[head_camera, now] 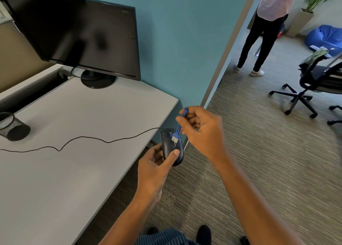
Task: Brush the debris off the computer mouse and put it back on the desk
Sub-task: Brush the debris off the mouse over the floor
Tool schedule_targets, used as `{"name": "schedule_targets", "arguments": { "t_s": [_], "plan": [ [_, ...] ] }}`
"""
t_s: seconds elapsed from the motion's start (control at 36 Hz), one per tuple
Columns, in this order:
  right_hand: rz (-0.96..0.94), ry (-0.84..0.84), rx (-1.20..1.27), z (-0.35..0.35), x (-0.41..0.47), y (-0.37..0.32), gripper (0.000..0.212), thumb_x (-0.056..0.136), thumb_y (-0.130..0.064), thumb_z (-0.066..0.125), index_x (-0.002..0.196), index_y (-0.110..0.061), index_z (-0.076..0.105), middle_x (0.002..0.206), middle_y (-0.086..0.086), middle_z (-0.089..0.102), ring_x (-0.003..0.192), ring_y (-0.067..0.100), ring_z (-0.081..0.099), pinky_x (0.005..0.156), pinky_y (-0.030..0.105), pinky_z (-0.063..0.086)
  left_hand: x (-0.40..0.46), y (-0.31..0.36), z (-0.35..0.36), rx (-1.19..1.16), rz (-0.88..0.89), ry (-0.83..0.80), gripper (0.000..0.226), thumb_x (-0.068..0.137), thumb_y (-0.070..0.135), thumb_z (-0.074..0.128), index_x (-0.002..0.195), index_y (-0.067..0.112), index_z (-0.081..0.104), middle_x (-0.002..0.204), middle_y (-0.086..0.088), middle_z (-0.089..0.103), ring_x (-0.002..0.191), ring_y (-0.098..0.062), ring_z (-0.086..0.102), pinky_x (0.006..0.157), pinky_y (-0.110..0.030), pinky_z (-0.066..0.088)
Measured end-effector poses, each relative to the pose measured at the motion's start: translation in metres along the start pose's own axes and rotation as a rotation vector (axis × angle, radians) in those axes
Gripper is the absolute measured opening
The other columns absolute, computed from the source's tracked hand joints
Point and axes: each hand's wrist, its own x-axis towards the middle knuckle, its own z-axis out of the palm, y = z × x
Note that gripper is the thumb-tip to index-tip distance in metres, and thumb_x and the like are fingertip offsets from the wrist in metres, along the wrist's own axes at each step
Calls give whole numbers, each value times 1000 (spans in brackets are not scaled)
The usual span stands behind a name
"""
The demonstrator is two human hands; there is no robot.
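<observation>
A dark wired computer mouse (pixel 169 142) is held in my left hand (pixel 157 163), just off the right edge of the grey desk (pixel 77 152), over the carpet. My thumb lies across its rear. Pale specks of debris show on its front left. My right hand (pixel 201 130) pinches a small blue brush (pixel 178 128) by its thin handle. The white bristles touch the mouse's top near the scroll wheel. The mouse's black cable (pixel 83 139) trails left across the desk.
A black monitor (pixel 77 35) stands at the back of the desk, a black mesh pen cup (pixel 11 126) at its left. A teal partition (pixel 185 50) rises behind. A person (pixel 266 28) stands on the carpet beyond; an office chair (pixel 311 81) is at right.
</observation>
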Motion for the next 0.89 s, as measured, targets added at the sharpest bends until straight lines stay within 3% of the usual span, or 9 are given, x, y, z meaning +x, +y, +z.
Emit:
{"name": "schedule_targets", "arguments": {
  "t_s": [0.19, 0.39, 0.56, 0.69, 0.78, 0.89],
  "plan": [
    [-6, -51, -13, 1, -8, 3, 17, 99, -11, 82, 114, -5, 77, 85, -4, 79, 71, 9, 79, 63, 26, 66, 8, 0, 1, 32, -16, 7, 56, 79, 36, 98, 130, 20, 82, 114, -2, 89, 108, -26, 86, 105, -60, 67],
    [27, -32, 44, 5, -7, 3, 15, 100, -8, 81, 113, -8, 76, 86, -13, 77, 71, 7, 79, 66, 19, 63, 9, 3, 5, 60, 9, -13, 58, 79, 38, 98, 132, 21, 81, 115, 1, 89, 107, -21, 87, 100, -47, 69],
    [12, -107, -22, -9, -2, 8, 9, 100, -6, 80, 108, -7, 75, 84, -7, 77, 69, 12, 78, 66, 30, 67, 11, 5, 5, 55, 18, 10, 58, 70, 48, 97, 123, 28, 82, 108, 3, 89, 101, -18, 87, 92, -38, 70],
    [-75, -114, 1, -5, -2, 2, 9, 101, -6, 78, 109, -8, 75, 87, -17, 74, 73, 7, 77, 70, 24, 65, 12, 4, 6, 50, 24, -1, 58, 74, 46, 96, 125, 24, 83, 106, -1, 89, 99, -22, 87, 87, -35, 70],
    [-94, -162, 6, -6, 0, 1, 8, 102, -9, 78, 109, -9, 75, 90, -3, 79, 76, 13, 79, 69, 35, 67, 13, 4, 5, 61, 26, -6, 55, 75, 46, 97, 124, 23, 84, 104, -2, 89, 98, -24, 86, 91, -39, 71],
    [-106, -142, -45, -11, 6, 6, 6, 103, -8, 77, 107, -10, 75, 87, -3, 77, 75, 15, 77, 68, 42, 66, 12, 4, 2, 49, 28, -5, 57, 75, 46, 97, 126, 26, 82, 109, 1, 89, 102, -21, 87, 92, -40, 70]
  ]
}}
